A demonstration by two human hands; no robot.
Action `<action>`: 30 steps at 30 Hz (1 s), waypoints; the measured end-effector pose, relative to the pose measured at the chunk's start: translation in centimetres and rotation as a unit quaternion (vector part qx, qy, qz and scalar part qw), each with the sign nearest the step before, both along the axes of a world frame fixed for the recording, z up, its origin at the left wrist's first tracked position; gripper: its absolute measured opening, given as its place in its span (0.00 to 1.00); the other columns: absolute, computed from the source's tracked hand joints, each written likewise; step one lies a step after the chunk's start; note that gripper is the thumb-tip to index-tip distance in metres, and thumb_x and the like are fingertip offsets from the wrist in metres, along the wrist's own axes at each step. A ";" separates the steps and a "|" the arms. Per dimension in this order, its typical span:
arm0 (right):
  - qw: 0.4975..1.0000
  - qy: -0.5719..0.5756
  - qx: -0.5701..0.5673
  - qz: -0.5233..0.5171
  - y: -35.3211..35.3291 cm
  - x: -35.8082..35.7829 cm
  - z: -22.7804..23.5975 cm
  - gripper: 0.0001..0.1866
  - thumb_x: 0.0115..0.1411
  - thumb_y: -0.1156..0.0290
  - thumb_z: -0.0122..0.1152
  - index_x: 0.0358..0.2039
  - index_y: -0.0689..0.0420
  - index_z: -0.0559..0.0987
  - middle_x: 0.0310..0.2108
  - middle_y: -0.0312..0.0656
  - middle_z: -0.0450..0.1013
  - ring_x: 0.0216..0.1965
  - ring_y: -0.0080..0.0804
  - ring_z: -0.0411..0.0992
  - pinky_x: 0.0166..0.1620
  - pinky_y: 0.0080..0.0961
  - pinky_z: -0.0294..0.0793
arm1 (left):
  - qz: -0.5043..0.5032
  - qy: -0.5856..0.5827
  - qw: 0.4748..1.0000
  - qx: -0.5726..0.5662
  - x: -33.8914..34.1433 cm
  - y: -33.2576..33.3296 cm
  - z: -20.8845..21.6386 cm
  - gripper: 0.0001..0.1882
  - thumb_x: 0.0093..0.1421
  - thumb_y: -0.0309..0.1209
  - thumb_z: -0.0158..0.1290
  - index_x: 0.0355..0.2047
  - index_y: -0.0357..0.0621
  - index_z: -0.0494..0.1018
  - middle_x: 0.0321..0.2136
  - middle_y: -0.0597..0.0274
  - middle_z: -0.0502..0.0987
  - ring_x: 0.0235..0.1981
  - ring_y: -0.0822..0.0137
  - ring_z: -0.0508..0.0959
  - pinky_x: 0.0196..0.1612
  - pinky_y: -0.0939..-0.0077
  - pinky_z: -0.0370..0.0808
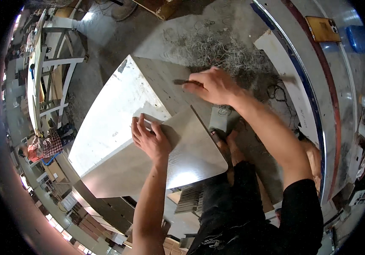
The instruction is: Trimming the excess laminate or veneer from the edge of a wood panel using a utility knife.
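Observation:
A flat, shiny metal sheet [191,155] with a rounded near corner lies partly on a white-topped bench [110,102] and overhangs it toward me. My left hand [150,140] rests on the sheet near its far edge, fingers stretched forward and slightly bent, the tips reaching past that edge. To the right, my right hand [212,86] is raised beyond the sheet's right edge. It grips a short, dark hand tool [180,82], whose tip points left; its exact kind is unclear, and most of it is hidden in my fist. The tool is apart from the sheet.
Tangled metal shavings [229,53] cover the floor beyond my right hand. A long metal worktable [308,76] on the right bears a phone [322,29] and a blue plastic item [359,39]. Another person [42,146] is at far left, beside a white frame [61,61].

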State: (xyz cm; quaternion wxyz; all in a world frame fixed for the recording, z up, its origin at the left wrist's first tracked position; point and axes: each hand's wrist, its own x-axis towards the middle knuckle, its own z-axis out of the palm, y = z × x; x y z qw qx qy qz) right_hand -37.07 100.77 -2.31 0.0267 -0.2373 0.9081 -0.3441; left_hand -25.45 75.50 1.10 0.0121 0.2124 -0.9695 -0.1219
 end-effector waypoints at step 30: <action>0.869 -0.299 -0.386 -0.082 -2.9 8.3 -1.5 0.13 0.65 0.63 0.69 0.43 0.58 0.81 0.36 0.34 0.78 0.38 0.23 0.75 0.42 0.28 0.77 | -0.017 0.035 0.999 -0.012 1.2 0.3 -0.9 0.29 0.66 0.44 0.51 0.66 0.54 0.67 0.67 0.50 0.64 0.71 0.50 0.58 0.72 0.47 0.50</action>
